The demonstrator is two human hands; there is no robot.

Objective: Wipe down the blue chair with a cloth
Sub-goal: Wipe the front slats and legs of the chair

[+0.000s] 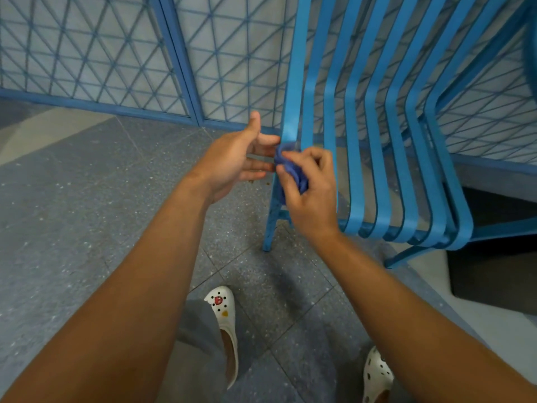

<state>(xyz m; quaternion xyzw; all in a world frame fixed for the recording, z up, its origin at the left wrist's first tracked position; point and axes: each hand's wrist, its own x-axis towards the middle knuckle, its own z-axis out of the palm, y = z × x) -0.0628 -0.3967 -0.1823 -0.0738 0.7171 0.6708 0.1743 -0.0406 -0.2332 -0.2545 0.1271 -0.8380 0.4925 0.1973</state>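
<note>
The blue chair (374,117), made of curved metal slats, fills the right half of the view, seen from its left side. A bunched dark blue cloth (290,170) sits against the chair's leftmost slat. My right hand (311,193) grips the cloth with curled fingers and thumb. My left hand (235,161) is just left of the cloth, palm turned toward it, thumb up, fingers straight and their tips touching the cloth's edge.
A blue lattice fence (122,53) runs behind the chair along the grey speckled tile floor (72,213). A dark step or opening (494,257) lies under the chair's right side. My white clogs (223,315) stand below.
</note>
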